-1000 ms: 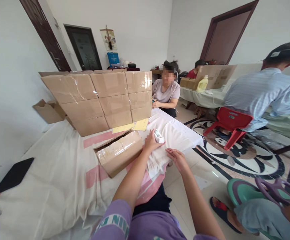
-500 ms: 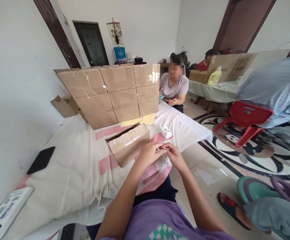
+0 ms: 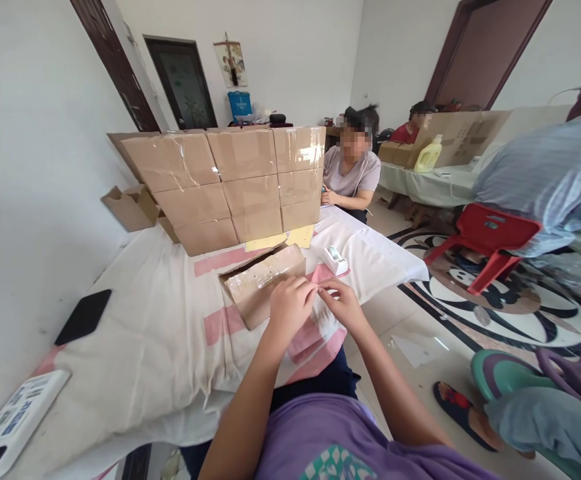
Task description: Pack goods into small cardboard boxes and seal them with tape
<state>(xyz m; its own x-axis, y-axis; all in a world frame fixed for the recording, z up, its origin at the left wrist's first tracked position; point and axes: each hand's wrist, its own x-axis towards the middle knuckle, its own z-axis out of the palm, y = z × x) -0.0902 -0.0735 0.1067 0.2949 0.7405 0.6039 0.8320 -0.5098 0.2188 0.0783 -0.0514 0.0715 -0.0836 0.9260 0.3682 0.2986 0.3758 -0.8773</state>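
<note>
My left hand (image 3: 291, 303) is closed just in front of the small cardboard box (image 3: 265, 277), its fingertips pinched together. Close against it, my right hand (image 3: 341, 303) is also closed, thumb and fingertips meeting the left fingertips. Whatever sits between them is too small to make out. The cardboard box lies tilted on the cloth, with a dark gap along its top edge. Just beyond my right hand lies a small white device (image 3: 334, 260) on a pink patch of the cloth-covered table (image 3: 160, 333).
Stacked cardboard boxes (image 3: 250, 187) form a wall at the table's back, with yellow sheets (image 3: 300, 237) at their foot. A black flat object (image 3: 84, 316) and a white printed box (image 3: 17, 420) lie left. A co-worker (image 3: 353, 173) sits beyond; a red chair (image 3: 495, 230) stands right.
My hands have shifted slightly left, and the left fingers have curled in more. The co-worker's hands have moved left toward the stacked boxes. The view has shifted a little.
</note>
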